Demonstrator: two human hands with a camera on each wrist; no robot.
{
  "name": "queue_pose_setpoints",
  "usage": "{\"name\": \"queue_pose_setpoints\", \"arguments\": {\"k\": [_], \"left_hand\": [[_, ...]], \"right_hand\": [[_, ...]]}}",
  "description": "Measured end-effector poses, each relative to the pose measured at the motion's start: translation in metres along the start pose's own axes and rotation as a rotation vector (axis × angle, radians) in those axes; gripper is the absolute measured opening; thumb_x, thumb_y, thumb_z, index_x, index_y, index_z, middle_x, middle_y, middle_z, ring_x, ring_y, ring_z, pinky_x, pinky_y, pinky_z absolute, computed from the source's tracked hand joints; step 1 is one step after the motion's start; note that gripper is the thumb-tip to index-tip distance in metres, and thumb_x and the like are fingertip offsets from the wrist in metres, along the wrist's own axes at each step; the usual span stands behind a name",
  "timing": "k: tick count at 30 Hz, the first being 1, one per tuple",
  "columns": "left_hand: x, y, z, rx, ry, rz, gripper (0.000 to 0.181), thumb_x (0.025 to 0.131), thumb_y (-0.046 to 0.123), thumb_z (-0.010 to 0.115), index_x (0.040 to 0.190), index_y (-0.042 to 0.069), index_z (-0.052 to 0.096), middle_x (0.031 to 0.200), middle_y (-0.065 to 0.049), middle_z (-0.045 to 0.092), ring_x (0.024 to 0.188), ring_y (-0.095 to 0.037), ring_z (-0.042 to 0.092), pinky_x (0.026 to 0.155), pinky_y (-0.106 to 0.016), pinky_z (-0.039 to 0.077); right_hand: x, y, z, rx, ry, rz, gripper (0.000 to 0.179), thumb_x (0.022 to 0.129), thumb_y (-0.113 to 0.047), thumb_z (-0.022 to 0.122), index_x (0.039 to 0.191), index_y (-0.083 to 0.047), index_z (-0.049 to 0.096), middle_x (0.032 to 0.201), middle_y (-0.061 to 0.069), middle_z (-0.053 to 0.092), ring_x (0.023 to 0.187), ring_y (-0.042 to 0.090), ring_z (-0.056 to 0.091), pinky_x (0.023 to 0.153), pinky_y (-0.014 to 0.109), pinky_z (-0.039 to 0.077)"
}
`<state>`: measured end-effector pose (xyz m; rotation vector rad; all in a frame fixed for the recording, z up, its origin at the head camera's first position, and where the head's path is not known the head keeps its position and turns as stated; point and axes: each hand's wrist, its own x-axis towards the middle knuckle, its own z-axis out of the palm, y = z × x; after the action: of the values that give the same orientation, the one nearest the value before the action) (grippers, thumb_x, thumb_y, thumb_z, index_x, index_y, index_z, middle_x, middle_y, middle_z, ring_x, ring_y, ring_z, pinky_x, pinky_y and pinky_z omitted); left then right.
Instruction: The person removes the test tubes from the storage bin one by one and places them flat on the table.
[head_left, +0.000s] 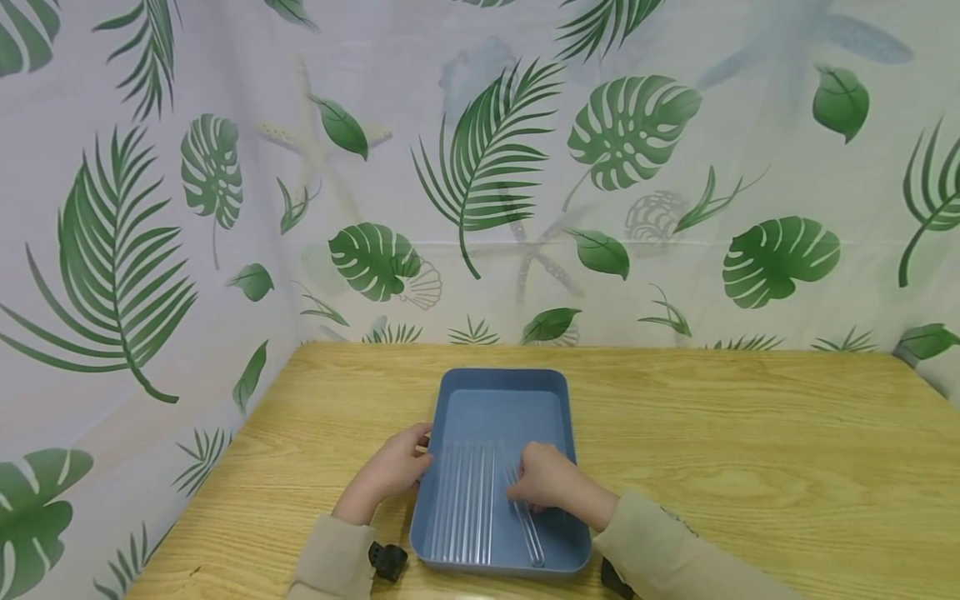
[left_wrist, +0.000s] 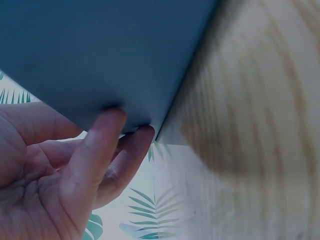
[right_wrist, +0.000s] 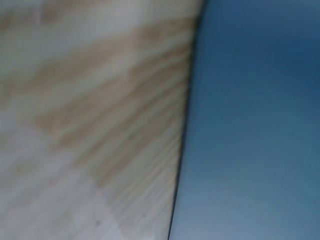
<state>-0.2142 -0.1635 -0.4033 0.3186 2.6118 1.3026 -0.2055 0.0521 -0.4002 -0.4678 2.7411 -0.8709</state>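
Observation:
A blue rectangular tray point(head_left: 504, 408) lies on the wooden table. Several long, clear tubes point(head_left: 462, 504) lie side by side in the tray's left part. My right hand point(head_left: 551, 477) is over the tray's right half, its fingers curled and pinching a slim clear tube point(head_left: 531, 537). That tube slants, its rounded lower end near the front wall; whether it is one tube or two together is hard to tell. My left hand point(head_left: 397, 462) holds the tray's left side, with fingertips point(left_wrist: 112, 122) against the outer wall and the thumb at the rim.
The wooden table point(head_left: 712, 442) extends on both sides of the tray. Behind and at the left hangs a white cloth with green leaf prints point(head_left: 487, 167). Black devices point(head_left: 388, 561) sit by the sleeves. The right wrist view shows only tray wall point(right_wrist: 250, 125) and table.

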Motion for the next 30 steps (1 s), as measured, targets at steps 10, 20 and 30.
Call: {"name": "queue_pose_setpoints", "arguments": {"k": [10,20,30], "left_hand": [[0.000,-0.001,-0.001,0.009,0.005,0.008,0.043,0.089,0.000,0.042,0.130,-0.009,0.034,0.116,-0.027,0.046,0.101,-0.038,0.050,0.058,-0.034,0.048],[0.000,-0.001,0.000,0.012,0.009,0.006,0.043,0.089,0.000,0.042,0.131,-0.008,0.034,0.116,-0.026,0.047,0.100,-0.036,0.051,0.058,-0.033,0.049],[0.000,-0.003,0.002,-0.010,0.004,-0.005,0.043,0.090,0.000,0.042,0.131,-0.008,0.033,0.117,-0.026,0.046,0.100,-0.036,0.051,0.058,-0.034,0.049]], "right_hand": [[0.000,-0.001,-0.003,0.033,0.039,0.028,0.021,0.068,-0.006,0.068,0.054,-0.006,0.052,0.045,0.000,0.050,0.040,0.010,0.049,0.040,0.022,0.039],[-0.001,-0.003,-0.013,0.155,0.130,-0.006,0.011,0.069,-0.002,0.065,0.066,-0.002,0.054,0.057,0.002,0.052,0.046,0.011,0.051,0.043,0.024,0.043],[-0.005,-0.001,-0.023,0.266,0.188,-0.003,0.011,0.075,-0.005,0.066,0.082,0.000,0.059,0.068,0.003,0.053,0.059,0.013,0.051,0.051,0.026,0.044]]}}
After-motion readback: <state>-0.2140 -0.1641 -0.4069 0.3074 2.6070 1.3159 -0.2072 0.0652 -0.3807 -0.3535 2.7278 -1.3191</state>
